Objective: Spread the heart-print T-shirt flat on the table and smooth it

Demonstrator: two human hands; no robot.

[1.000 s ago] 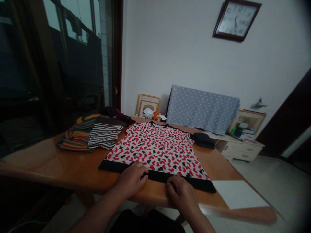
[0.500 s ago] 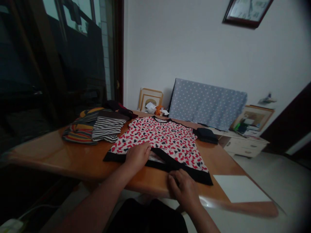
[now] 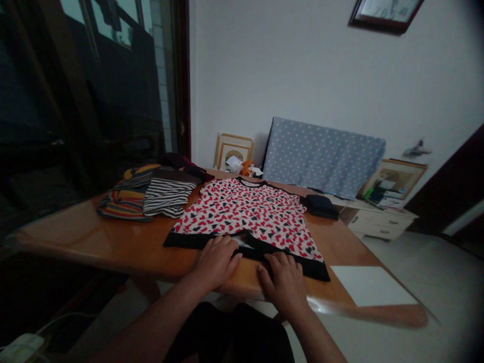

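Note:
A white shirt (image 3: pixel 257 214) with red and black hearts and a black hem band lies spread on the wooden table, collar away from me. My left hand (image 3: pixel 219 258) rests on the hem left of centre, fingers laid over the band and thumb apart. Right of centre, my right hand (image 3: pixel 283 276) touches the same band with its fingers stretched out and thumb to the side. Between the hands the upper layer of the hem arches up a little, leaving a gap above the lower layer.
Striped folded clothes (image 3: pixel 170 195) and a dark garment (image 3: pixel 181 164) lie on the table (image 3: pixel 94 247) at the left. A dark folded cloth (image 3: pixel 321 206) sits right of the shirt. A white sheet (image 3: pixel 372 286) lies near the right corner. Behind stands a low cabinet (image 3: pixel 381 222).
My left hand has let the raised hem down and moved slightly toward me, its fingers now flat on the band. My right hand has shifted a little onto the hem.

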